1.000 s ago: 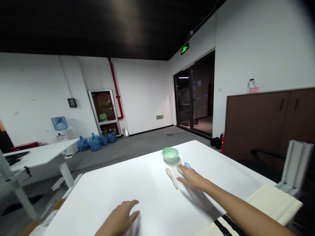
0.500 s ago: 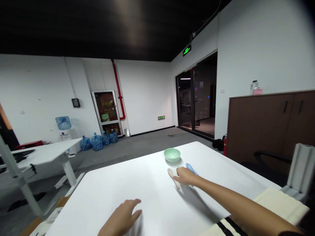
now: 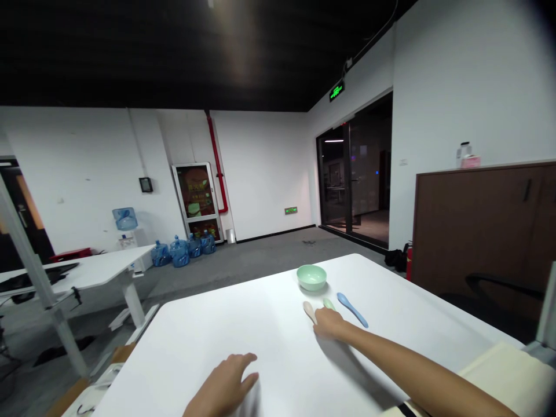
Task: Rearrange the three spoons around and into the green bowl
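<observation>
My right hand [image 3: 330,324] is closed at the beige spoon [image 3: 308,311], its fingers covering the handle while the bowl of the spoon shows beyond them. Just past my knuckles lies a green spoon [image 3: 328,303], mostly hidden by the hand. A blue spoon [image 3: 351,310] rests to the right, untouched by either hand. Behind the spoons stands a light green bowl [image 3: 311,278]. My left hand [image 3: 226,382] is open near the front of the white table [image 3: 208,330], thumb and fingers apart, holding nothing.
A second white desk [image 3: 104,266] stands at the left, with blue water bottles [image 3: 179,252] on the floor behind it. On the right are a brown cabinet [image 3: 473,226] and a dark chair [image 3: 486,281].
My right hand has shifted toward me, onto the beige spoon's handle, baring the blue spoon and part of the green one. The view has turned slightly left. My left hand keeps its pose.
</observation>
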Demonstrator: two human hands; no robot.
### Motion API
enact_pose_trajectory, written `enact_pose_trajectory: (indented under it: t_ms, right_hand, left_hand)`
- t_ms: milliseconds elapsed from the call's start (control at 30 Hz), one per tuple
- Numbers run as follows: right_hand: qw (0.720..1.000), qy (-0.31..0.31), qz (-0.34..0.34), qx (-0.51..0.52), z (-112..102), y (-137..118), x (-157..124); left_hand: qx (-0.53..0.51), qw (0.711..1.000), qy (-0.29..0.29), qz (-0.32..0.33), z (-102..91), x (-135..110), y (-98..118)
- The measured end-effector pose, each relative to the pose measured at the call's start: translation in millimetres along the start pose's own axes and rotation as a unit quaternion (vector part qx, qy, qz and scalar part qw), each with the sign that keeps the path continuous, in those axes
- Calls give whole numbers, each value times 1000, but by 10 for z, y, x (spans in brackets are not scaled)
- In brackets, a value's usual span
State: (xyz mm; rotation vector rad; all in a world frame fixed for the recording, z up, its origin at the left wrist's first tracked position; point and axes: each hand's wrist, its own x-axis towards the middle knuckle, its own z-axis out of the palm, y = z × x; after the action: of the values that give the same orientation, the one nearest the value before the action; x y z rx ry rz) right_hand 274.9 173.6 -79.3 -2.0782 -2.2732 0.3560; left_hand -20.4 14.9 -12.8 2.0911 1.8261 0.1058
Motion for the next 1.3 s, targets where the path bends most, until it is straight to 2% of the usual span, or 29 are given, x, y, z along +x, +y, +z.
enact_pose_trajectory:
  t_ms: [133,233,400,533,600,733,900,1300]
  right_hand:
    - [999,-8,-34,-1,-2,-5,-38]
    - [998,7,-55,4,-73,-7,-66]
    - [995,60,-67,31,-428,8,24]
    - [991,125,-25,27,-730,63,254]
    - [991,133,0,18,-804,101,391]
    - [990,136,36,4,-790,167,651]
    - [990,138,39,-7,-683,200,881]
    - [993,109,53,-9,-613,217,1057]
  left_hand:
    - [-1,1000,-2,0,-10,-20,12]
    - [-1,1000,-4,-1,-3,-22,7]
    - [-7,1000,-2,0,11,-6,-2]
    - [-8,1000,-2,-1,13,-3,-2]
    - [-7,1000,-3,-3,21,0,-17]
    - [-8,1000,3,-4,44,24,-68]
    - [-16,1000,4,2,60,57,-90]
    - [-22,1000,-2,3,25,58,-60]
